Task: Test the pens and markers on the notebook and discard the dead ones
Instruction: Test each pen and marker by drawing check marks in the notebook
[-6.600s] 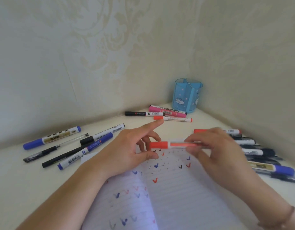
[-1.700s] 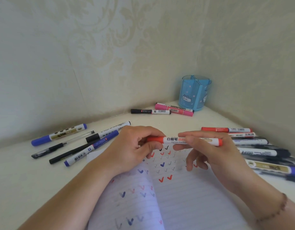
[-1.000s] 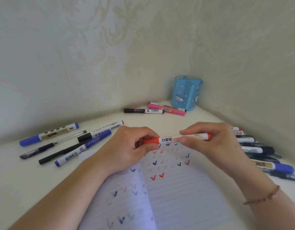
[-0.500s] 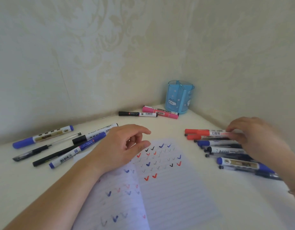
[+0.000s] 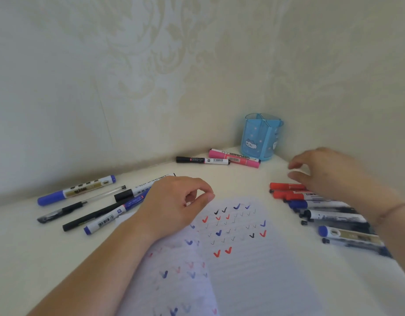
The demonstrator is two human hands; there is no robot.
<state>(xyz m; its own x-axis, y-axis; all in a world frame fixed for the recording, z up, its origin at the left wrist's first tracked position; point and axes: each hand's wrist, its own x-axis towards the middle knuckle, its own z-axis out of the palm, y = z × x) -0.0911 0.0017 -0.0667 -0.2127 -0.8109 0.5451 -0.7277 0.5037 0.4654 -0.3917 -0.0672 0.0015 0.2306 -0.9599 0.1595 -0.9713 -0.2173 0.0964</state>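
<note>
— Both hands' fingers?
— Left hand (image 5: pixel 174 206) rests on the notebook (image 5: pixel 242 258), loosely curled, holding nothing. Right hand (image 5: pixel 327 172) hovers, fingers spread, above red markers (image 5: pixel 286 186) on the desk (image 5: pixel 37 252).

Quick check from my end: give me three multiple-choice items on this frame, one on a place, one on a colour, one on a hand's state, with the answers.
1. Where is the blue pen holder?
A. far corner by the walls
B. on the notebook
C. beside the left arm

2. What colour are the two largest ticks low on the notebook?
A. green
B. red
C. black

3. What does the right hand hold?
A. a red marker
B. the holder
C. nothing

Answers: 1 A, it stands where the walls meet; 2 B, both ticks are red; 3 C, its fingers are spread above the red markers.
</note>
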